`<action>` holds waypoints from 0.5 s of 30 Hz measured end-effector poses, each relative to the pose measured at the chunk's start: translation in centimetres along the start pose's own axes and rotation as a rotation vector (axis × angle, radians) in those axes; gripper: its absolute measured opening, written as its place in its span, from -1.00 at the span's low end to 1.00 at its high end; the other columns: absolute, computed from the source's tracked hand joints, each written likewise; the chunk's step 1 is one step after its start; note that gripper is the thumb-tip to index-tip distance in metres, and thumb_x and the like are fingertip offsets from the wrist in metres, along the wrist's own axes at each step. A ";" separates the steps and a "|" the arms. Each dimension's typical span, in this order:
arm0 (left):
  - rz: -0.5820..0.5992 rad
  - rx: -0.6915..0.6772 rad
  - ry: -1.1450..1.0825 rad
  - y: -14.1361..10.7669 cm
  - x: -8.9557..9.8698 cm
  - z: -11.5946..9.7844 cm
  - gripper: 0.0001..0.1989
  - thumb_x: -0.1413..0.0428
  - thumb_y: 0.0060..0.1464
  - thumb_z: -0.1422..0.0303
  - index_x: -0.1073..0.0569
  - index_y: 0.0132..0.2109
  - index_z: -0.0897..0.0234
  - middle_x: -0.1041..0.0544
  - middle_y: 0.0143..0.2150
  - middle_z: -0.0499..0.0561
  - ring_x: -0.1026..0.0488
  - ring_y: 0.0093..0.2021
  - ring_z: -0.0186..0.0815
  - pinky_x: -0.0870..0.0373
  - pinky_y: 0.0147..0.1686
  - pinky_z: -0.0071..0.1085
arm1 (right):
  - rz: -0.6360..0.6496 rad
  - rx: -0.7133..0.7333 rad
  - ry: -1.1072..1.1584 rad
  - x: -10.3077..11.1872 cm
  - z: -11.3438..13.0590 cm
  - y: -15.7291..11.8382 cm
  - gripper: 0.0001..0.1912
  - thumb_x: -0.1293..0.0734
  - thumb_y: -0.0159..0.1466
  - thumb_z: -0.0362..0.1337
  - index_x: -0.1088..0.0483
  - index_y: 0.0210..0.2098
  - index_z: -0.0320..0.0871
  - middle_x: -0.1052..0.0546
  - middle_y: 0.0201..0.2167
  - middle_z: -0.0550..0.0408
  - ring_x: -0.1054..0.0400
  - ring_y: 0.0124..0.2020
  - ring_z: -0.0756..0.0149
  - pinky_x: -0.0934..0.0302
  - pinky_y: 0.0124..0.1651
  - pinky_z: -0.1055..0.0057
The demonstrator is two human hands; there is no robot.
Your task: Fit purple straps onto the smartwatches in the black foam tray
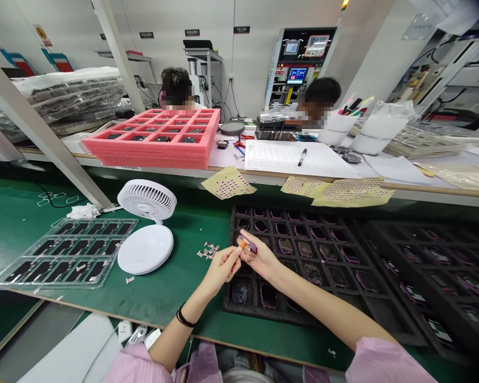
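Observation:
A small purple watch-like case [249, 245] is in my right hand [260, 255], its fingers wrapped round the edges, above the near left part of a black foam tray [228, 304]. My left hand [222, 266] pinches a small orange piece [243, 243] against the case. The tray's compartments hold several dark-screened devices with purple rims, such as one device [269, 296] near the front. Small pale scraps [208, 250] lie on the green mat just left of my hands.
A white fan [146, 249] stands left, beside a clear tray [59, 252] of black pieces. A second foam tray [435, 255] is at the right. On the shelf ahead are a pink foam tray [151, 151], papers [279, 154] and white cups [337, 127]. Two people [178, 88] sit beyond.

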State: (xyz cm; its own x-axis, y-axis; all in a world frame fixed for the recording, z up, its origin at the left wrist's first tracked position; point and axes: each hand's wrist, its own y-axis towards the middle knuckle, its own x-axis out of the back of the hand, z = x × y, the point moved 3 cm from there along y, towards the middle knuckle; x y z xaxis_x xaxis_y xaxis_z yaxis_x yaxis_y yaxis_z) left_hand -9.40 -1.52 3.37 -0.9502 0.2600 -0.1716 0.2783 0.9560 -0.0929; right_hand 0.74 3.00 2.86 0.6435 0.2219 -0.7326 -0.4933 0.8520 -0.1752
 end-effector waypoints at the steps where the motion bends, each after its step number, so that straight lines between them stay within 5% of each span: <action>1: 0.002 0.001 -0.003 0.0 0.0 0.1 -0.53 -0.05 0.04 -0.08 -0.35 -0.36 0.30 -0.14 -0.72 -0.26 0.10 -0.78 -0.59 0.17 -0.79 -0.60 | -0.006 -0.001 -0.002 0.1 0.0 0.0 -0.64 -0.47 0.08 -0.17 -0.21 -0.56 -0.17 -0.22 -0.73 0.32 0.15 -0.76 0.65 0.17 -0.73 0.64; 9: -0.114 0.062 0.009 0.5 0.9 -0.3 -0.51 -0.10 -0.05 -0.10 -0.31 -0.43 0.29 -0.09 -0.69 -0.27 0.13 -0.76 -0.61 0.22 -0.76 -0.59 | -0.040 0.077 -0.133 0.5 -0.1 -0.3 -0.77 -0.40 0.09 -0.19 -0.26 -0.38 -0.11 -0.26 -0.70 0.34 0.08 -0.76 0.59 0.21 -0.69 0.59; 15: -0.227 0.073 0.054 1.0 2.3 0.0 -0.55 -0.14 -0.12 -0.05 -0.22 -0.47 0.24 -0.03 -0.68 -0.28 0.12 -0.74 -0.58 0.21 -0.73 -0.57 | -0.114 0.251 -0.603 2.4 0.6 0.3 -0.74 -0.30 0.19 -0.06 -0.28 -0.22 -0.06 -0.33 -0.53 0.25 -0.16 -0.60 0.46 0.02 -0.58 0.53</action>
State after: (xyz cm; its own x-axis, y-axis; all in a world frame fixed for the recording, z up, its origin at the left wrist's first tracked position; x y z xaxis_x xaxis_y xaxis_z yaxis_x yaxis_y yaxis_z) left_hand -11.27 0.00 2.92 -0.9951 0.0484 -0.0857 0.0643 0.9789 -0.1942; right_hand 2.50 4.05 1.43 0.9345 0.2878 -0.2095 -0.2979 0.9544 -0.0179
